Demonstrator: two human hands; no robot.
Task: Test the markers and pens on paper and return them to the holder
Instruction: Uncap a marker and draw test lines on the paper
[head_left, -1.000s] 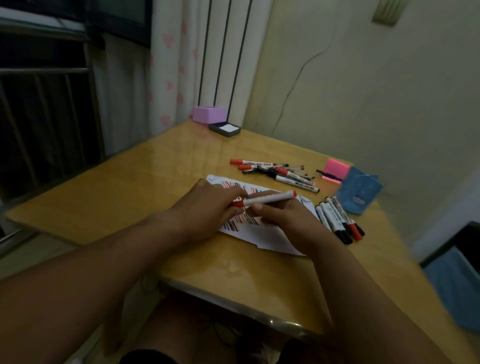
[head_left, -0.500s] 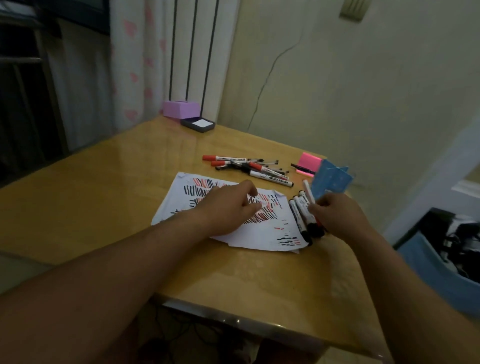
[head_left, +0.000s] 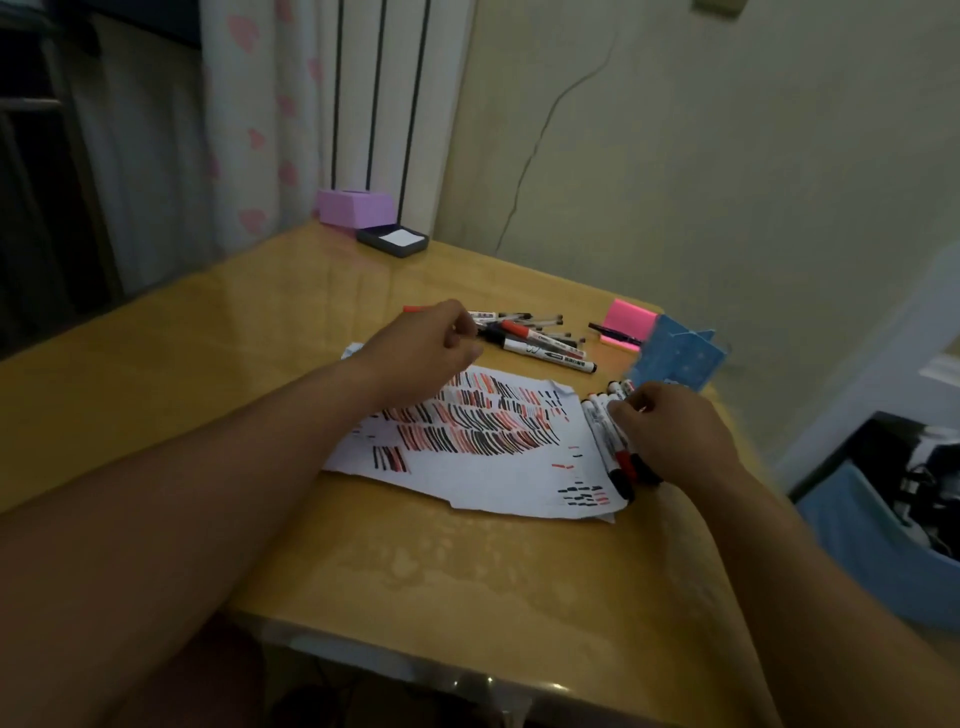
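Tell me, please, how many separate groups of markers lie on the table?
2. One loose pile lies beyond the paper, by the left hand. One row lies at the paper's right edge, partly under the right hand. Hands may hide more.

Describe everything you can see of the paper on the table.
The paper is a white sheet with crumpled edges, lying flat on the yellow table. Rows of short red and black strokes fill its far part; a few small marks sit near the right corner. A row of markers lies along its right edge, and the left arm crosses over its left side.
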